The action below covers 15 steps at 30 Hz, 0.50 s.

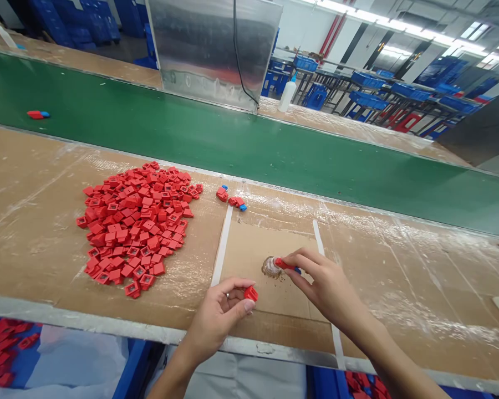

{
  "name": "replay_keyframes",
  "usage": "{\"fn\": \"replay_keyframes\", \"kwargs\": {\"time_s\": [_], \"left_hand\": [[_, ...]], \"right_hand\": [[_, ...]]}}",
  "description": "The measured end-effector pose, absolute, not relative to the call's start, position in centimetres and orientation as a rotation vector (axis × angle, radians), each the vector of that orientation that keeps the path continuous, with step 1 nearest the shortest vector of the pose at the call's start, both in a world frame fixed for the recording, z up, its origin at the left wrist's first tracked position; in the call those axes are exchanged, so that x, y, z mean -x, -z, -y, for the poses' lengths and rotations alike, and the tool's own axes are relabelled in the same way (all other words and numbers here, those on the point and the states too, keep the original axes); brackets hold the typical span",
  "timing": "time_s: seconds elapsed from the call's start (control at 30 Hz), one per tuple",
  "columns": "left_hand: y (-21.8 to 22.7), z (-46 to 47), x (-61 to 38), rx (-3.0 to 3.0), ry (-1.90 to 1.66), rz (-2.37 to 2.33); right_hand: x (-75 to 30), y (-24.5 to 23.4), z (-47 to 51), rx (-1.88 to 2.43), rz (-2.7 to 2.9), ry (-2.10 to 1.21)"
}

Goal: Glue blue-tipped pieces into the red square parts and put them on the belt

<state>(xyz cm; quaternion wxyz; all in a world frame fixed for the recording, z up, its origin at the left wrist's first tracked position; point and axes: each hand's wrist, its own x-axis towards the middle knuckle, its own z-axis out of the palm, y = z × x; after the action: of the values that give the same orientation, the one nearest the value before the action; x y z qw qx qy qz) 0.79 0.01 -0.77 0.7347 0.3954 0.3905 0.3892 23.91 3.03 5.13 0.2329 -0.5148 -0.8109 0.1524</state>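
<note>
My left hand pinches a small red plastic block between thumb and fingers, above the front of a cardboard sheet. To its right, my right hand grips a red plastic piece with a blue end. The tip of that piece is at a small round mound of whitish material, ringed with brown, on the sheet. Whether it touches the mound I cannot tell. A large pile of red plastic blocks lies on the bench left of my hands. Beyond the sheet are a few red-and-blue pieces.
Behind the bench runs a green conveyor belt, carrying one red-and-blue piece at far left. A metal panel and a white squeeze bottle stand past it. Blue bins with red pieces sit below the bench's front edge.
</note>
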Motion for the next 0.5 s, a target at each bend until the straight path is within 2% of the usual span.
{"fn": "replay_keyframes", "kwargs": {"time_s": [0.23, 0.5], "left_hand": [[0.8, -0.1, -0.6, -0.839, -0.837, -0.812], [0.8, -0.3, -0.3, -0.814, -0.812, -0.732]], "right_hand": [[-24.6, -5.8, -2.5, 1.507, 1.933, -0.406], [-21.0, -5.5, 2.3, 1.383, 1.513, -0.869]]}}
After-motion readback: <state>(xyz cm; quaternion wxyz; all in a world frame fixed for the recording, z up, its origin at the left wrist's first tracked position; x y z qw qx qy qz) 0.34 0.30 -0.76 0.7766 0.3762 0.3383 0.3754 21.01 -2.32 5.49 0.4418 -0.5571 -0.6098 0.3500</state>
